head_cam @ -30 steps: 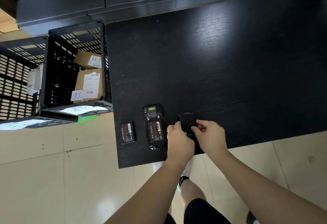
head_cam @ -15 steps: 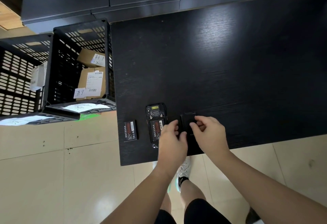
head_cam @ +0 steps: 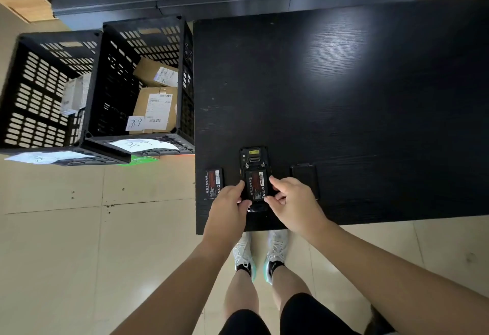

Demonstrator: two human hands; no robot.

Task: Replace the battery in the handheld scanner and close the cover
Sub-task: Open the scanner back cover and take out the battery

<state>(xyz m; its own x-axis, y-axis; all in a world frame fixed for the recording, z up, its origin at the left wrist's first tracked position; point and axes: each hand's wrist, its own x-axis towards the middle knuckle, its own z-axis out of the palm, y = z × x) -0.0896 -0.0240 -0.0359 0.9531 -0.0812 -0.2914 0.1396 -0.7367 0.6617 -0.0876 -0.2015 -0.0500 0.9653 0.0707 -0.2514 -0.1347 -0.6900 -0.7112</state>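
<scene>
The scanner (head_cam: 253,175) lies back-up at the near edge of the table (head_cam: 344,96), bay open, a battery (head_cam: 256,185) seated in it; the left hand (head_cam: 229,203) curls against the scanner's left side, the right hand (head_cam: 293,202) pinches at the battery's near right corner. The risk, as I judge it: the scanner sits so close to the edge that a hard pull could tip it to the floor; a skewed cell could jam. Counted: two batteries, the spare battery (head_cam: 213,183) to the left; one cover (head_cam: 304,178) to the right; two crates (head_cam: 137,83).
</scene>
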